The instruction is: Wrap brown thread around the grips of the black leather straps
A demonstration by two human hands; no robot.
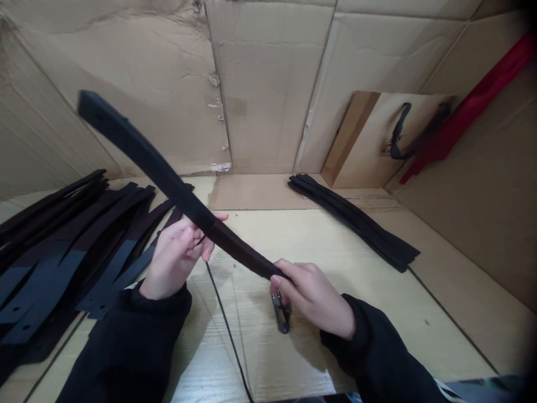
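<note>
The left hand (pixel 172 254) is loosely curled, palm inward, while the right hand (pixel 312 294) grips, back upward.

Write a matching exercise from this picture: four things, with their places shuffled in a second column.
Things
1. Paper bag
2. Thin cord
3. Long dark strip
4. Large pile of strips

Places
A. In the right hand
B. Spread along the left side
C. At the back right
D. Running down from the left hand

Pairs: 1-C, 2-D, 3-A, 4-B
</note>
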